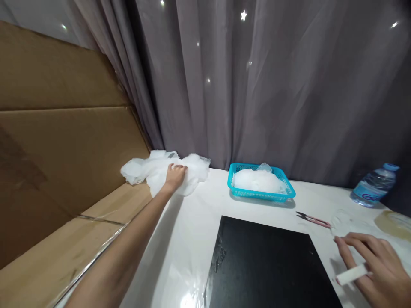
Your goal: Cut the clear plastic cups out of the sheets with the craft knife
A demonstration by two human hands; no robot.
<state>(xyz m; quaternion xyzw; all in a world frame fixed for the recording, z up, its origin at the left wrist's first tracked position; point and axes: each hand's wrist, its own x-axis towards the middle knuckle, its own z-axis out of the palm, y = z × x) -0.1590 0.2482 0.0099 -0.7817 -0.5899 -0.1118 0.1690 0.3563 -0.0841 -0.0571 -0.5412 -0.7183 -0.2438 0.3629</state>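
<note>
My left hand [176, 176] reaches to the back left, its fingers curled into a crumpled heap of thin white plastic sheeting [195, 169]. The fingertips are partly hidden in the folds. At the lower right, my right hand [380, 265] is closed, with a short white stick [352, 274] with a reddish end tucked between its fingers. Thumb and forefinger meet near a wisp of clear or white film; whether they pinch it I cannot tell. Thread snips [313, 219] with pinkish handles lie just beyond that hand, apart from it.
A turquoise basket [261, 195] holding a white, soft-looking bundle stands by the grey curtain [272, 107]. In front lies a black board [272, 265]. A water bottle [374, 186] and a yellowish roll [393, 224] are at right. A large cardboard box [64, 158] walls off the left.
</note>
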